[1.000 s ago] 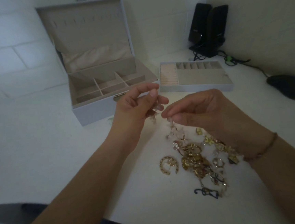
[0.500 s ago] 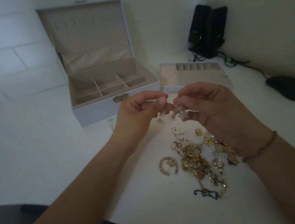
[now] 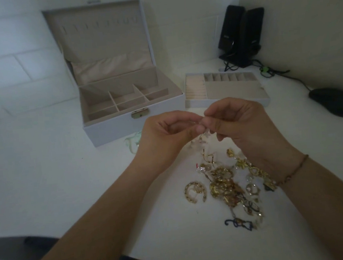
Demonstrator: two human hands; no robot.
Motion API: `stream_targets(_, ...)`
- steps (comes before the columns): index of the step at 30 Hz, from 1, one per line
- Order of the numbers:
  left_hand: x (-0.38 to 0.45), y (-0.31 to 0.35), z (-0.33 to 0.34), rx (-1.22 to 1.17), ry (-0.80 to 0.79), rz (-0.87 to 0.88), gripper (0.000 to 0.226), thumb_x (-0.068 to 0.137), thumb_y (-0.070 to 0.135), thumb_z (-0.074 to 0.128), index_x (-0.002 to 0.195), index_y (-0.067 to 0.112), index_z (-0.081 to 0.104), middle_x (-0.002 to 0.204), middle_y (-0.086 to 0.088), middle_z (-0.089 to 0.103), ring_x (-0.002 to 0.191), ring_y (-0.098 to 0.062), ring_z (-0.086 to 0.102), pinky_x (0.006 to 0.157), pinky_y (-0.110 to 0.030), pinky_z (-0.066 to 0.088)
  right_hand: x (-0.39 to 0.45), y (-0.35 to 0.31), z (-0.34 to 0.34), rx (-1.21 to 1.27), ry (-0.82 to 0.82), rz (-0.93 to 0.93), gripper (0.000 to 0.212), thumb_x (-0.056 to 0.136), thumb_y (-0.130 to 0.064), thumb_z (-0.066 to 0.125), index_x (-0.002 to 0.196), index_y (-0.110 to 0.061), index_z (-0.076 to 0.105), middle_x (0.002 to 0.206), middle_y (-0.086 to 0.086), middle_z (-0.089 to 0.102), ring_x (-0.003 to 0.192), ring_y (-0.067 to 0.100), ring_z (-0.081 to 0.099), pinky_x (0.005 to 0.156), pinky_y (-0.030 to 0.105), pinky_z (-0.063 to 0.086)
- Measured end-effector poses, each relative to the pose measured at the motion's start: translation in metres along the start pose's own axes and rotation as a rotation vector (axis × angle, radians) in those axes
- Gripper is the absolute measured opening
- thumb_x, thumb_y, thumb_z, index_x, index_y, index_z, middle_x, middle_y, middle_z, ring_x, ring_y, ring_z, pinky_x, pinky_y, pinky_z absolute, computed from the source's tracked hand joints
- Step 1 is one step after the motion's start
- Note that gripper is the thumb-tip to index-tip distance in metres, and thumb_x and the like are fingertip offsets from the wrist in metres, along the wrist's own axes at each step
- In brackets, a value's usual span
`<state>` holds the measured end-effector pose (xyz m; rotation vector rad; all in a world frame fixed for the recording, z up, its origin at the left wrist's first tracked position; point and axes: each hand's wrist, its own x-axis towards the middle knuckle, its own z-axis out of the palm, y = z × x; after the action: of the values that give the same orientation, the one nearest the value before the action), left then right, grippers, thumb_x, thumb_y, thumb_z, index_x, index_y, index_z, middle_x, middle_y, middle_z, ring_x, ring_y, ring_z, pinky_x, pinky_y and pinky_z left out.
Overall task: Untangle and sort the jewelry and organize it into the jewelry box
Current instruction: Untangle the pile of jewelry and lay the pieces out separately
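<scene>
A small clear piece (image 3: 201, 136) hangs between both hands, held above the counter (image 3: 46, 182). The left hand (image 3: 167, 136) and right hand (image 3: 240, 123) meet fingertip to fingertip, each pinching it. Just below lies the tangled gold pile (image 3: 227, 185). Behind stand the open box (image 3: 122, 105) and its tray (image 3: 225, 90).
</scene>
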<state>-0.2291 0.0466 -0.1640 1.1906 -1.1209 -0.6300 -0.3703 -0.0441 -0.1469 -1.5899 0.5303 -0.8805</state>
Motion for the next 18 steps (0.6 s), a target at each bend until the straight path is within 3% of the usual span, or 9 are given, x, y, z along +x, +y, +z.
stream_targets(5, 0.003, 0.001, -0.002, 0.037, 0.071, -0.031, 0.013, 0.076, 0.003, 0.076, 0.088, 0.007, 0.075, 0.082, -0.012, 0.076, 0.076, -0.022, 0.071, 0.081, -0.032, 0.057, 0.003, -0.004, -0.006, -0.037, 0.055, 0.046, 0.013, 0.076, -0.028, 0.07, 0.084, -0.017, 0.071, 0.081, 0.003, 0.074, 0.073, 0.016, 0.063, 0.06, 0.029, 0.047)
stream_targets(11, 0.024, 0.004, -0.009, 0.046, 0.207, -0.107, 0.011, 0.08, 0.0, 0.073, 0.084, 0.009, 0.074, 0.085, -0.013, 0.076, 0.085, -0.02, 0.071, 0.094, -0.038, 0.053, 0.014, -0.002, -0.027, -0.159, 0.363, 0.015, 0.011, 0.089, -0.021, 0.063, 0.082, -0.025, 0.07, 0.075, -0.005, 0.071, 0.069, 0.011, 0.06, 0.062, 0.022, 0.044)
stream_targets(14, 0.041, 0.007, -0.006, 0.125, 0.144, -0.138, 0.008, 0.081, 0.002, 0.074, 0.086, 0.008, 0.074, 0.086, -0.014, 0.075, 0.086, -0.023, 0.07, 0.096, -0.04, 0.051, 0.017, 0.0, -0.034, -0.164, 0.423, 0.009, 0.012, 0.089, -0.021, 0.062, 0.082, -0.025, 0.07, 0.075, -0.005, 0.07, 0.067, 0.009, 0.059, 0.06, 0.019, 0.043)
stream_targets(18, 0.055, 0.004, -0.009, 0.252, 0.042, -0.1, 0.009, 0.079, 0.005, 0.076, 0.079, 0.014, 0.074, 0.088, -0.019, 0.074, 0.094, -0.041, 0.069, 0.095, -0.051, 0.049, 0.018, 0.006, -0.036, -0.247, 0.431, 0.009, 0.016, 0.089, -0.021, 0.062, 0.076, -0.028, 0.068, 0.071, -0.009, 0.069, 0.061, 0.001, 0.057, 0.055, 0.012, 0.042)
